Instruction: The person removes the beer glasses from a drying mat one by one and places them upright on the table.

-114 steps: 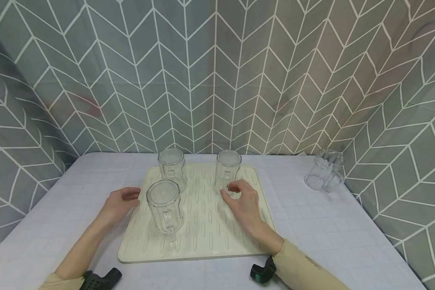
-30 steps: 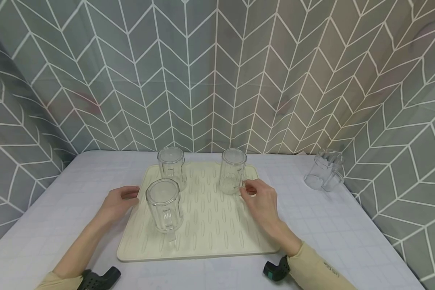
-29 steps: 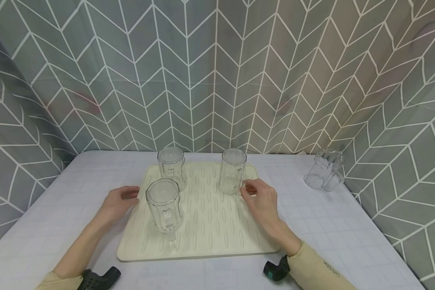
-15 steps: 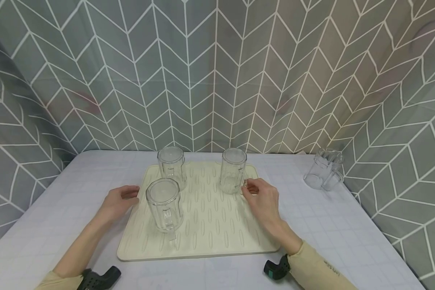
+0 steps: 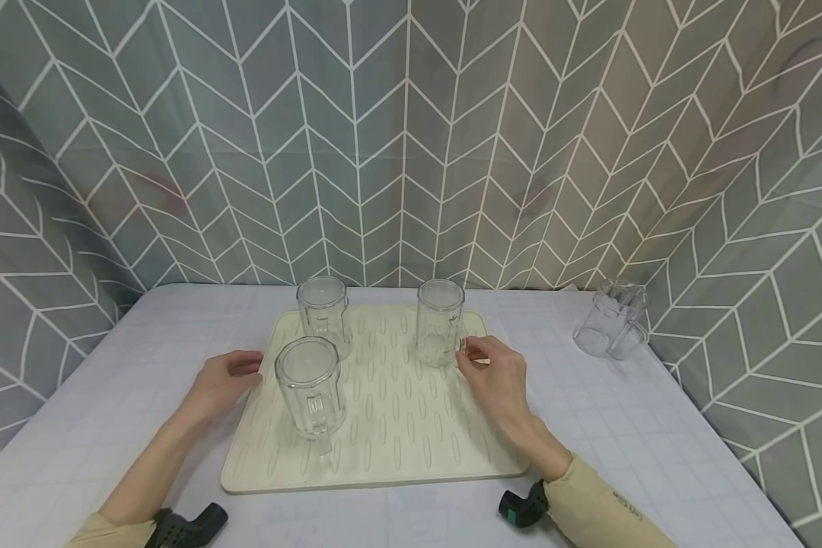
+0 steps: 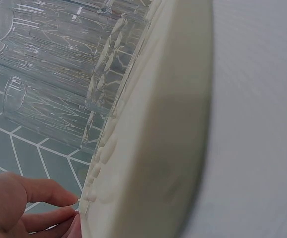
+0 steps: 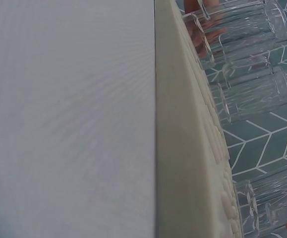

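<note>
Glass mug [image 5: 440, 323] stands on the ribbed mat [image 5: 397, 453], upper center of the head view. Your right hand [image 5: 498, 377] pinches its handle, thumb and finger. Your left hand [image 5: 226, 384] touches the mat's left edge; can't tell if it grips. Two more mugs [image 5: 310, 392] stand at the mat's left; a fourth mug [image 5: 611, 323] sits off it, right of the frame. Looks like the positioning step. Next move should call for releasing that handle cleanly, no nudge.

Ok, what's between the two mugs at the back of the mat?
Only bare cream mat lies between the back left mug and the back right mug; the head view shows it.
</note>
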`<move>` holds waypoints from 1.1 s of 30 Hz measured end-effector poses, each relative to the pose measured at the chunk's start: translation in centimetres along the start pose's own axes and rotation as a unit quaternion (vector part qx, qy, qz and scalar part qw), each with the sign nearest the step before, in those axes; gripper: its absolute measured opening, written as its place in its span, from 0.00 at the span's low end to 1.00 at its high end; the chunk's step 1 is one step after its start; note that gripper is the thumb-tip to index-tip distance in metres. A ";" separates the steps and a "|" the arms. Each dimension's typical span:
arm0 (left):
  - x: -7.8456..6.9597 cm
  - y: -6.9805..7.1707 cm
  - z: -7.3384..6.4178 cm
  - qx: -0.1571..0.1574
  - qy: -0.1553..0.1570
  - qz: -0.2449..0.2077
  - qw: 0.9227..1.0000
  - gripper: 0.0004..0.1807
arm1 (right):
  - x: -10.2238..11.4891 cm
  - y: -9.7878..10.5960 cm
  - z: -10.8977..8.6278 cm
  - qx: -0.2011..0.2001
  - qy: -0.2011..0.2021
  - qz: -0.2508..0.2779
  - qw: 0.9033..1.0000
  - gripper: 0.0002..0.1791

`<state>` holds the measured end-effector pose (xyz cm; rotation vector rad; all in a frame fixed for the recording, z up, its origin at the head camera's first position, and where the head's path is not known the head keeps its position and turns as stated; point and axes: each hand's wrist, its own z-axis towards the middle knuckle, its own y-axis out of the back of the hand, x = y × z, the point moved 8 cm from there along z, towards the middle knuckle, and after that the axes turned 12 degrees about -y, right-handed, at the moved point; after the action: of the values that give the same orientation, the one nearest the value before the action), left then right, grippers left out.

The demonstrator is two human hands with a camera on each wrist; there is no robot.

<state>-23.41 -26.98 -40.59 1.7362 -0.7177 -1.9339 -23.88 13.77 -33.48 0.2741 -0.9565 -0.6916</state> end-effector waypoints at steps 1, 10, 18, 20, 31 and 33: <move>0.0 0.0 0.0 0.000 -0.001 0.000 1.000 0.28 | 0.0 0.0 0.0 0.000 0.000 0.002 1.000 0.07; -0.1 0.1 0.1 0.000 -0.002 0.005 1.000 0.28 | 0.1 0.2 0.0 -0.001 -0.005 0.012 1.000 0.07; -0.3 0.1 0.0 -0.002 -0.001 0.008 1.000 0.28 | 0.0 0.5 0.0 -0.008 -0.004 0.018 1.000 0.07; -0.3 0.1 0.0 -0.002 -0.001 0.007 1.000 0.28 | 0.1 0.6 0.1 -0.012 0.002 0.023 1.000 0.06; -0.2 0.0 0.0 -0.003 0.002 0.005 1.000 0.28 | 0.2 1.1 0.2 -0.026 0.015 0.039 0.999 0.06; -0.1 0.0 0.0 -0.003 0.003 0.005 1.000 0.28 | 0.2 1.2 0.2 -0.026 0.016 0.043 0.999 0.06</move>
<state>-23.38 -26.90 -40.53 1.7297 -0.7164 -1.9223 -23.50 14.50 -32.60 0.1965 -0.9141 -0.6314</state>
